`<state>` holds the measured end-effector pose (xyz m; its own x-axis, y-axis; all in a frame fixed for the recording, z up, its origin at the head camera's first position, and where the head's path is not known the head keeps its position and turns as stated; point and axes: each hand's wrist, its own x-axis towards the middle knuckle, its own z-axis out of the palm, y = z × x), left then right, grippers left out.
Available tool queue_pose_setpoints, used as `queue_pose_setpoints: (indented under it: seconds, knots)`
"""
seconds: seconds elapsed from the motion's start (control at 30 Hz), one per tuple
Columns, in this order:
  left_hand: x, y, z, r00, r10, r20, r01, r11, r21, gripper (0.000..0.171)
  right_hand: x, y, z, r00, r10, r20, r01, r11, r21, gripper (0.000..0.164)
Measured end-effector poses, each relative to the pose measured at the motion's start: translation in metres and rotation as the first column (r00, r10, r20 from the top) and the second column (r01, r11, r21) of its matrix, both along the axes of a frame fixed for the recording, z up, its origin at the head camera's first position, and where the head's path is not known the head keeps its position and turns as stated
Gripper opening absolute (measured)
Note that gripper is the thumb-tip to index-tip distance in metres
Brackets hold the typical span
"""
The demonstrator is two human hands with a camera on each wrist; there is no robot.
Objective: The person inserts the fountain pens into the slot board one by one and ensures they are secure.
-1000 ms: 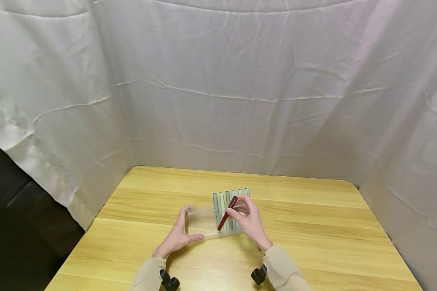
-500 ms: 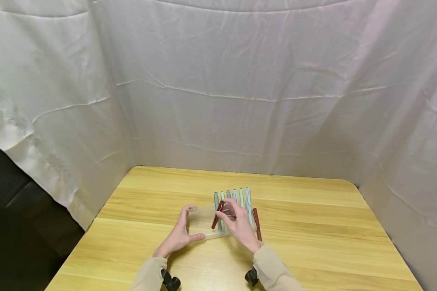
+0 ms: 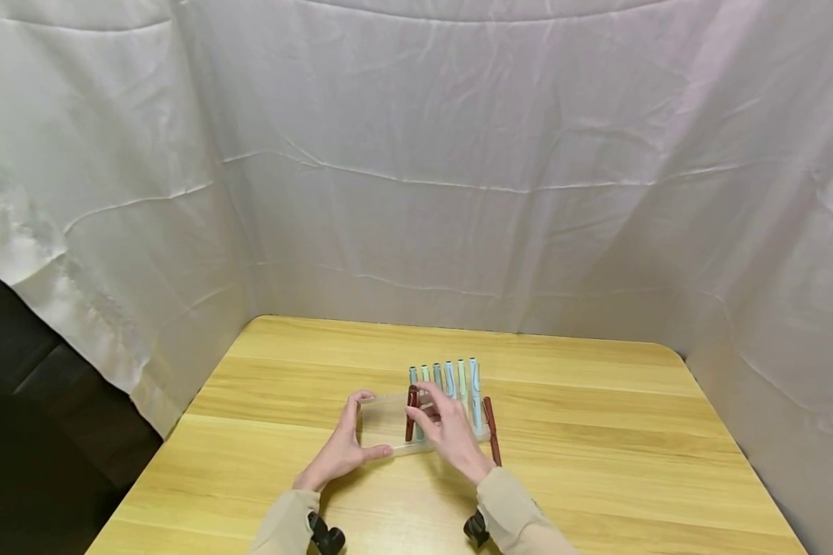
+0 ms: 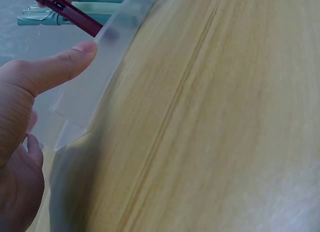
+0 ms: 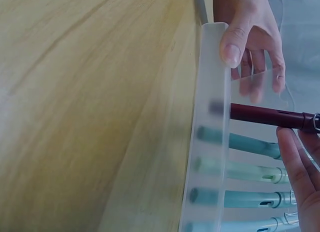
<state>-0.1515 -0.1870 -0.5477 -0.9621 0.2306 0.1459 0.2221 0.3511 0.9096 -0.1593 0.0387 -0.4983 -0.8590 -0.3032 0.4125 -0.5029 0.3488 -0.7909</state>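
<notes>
A shallow translucent plastic case holds several capped pens side by side, in teal, pale green and light blue, such as the light blue pen. My left hand grips the case at its left end, thumb over the near wall. Between thumb and fingers, my right hand pinches a dark red pen by its clip end. The red pen's other end is behind the frosted near wall in the right wrist view, beside the teal pen. Whether it touches the case floor I cannot tell.
A second dark red pen lies just past the right end of the case, near my right wrist. The wooden table spreads around the case. Pale curtains hang behind and on both sides.
My right hand has moved left with the red pen, turning it from slanted to nearly parallel with the others. The second red pen has come into sight. My left hand stays put.
</notes>
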Motion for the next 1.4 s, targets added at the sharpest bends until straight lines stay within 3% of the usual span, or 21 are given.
queue_pose_setpoints:
  seconds: [0.2, 0.6, 0.93, 1.4]
  knots:
    - [-0.001, 0.0, -0.001, 0.999, -0.007, -0.032, 0.007, 1.0, -0.015, 0.096, -0.002, -0.003, 0.0, 1.0, 0.003, -0.021, -0.002, 0.998, 0.067, 0.044]
    - [0.0, 0.0, 0.0, 1.0, -0.011, -0.008, 0.01, 1.0, -0.013, 0.096, -0.006, -0.012, -0.003, 0.991, -0.031, -0.132, 0.051, 0.987, 0.155, 0.048]
    - [-0.001, -0.001, 0.001, 1.0, -0.017, -0.013, 0.016, 1.0, -0.012, 0.095, -0.014, -0.018, 0.002, 0.954, -0.076, -0.29, 0.144, 0.964, 0.223, 0.045]
    - [0.0, -0.001, 0.001, 1.0, -0.015, 0.0, 0.015, 1.0, -0.014, 0.095, -0.023, -0.021, 0.009, 0.969, -0.094, -0.229, 0.165, 0.935, 0.314, 0.046]
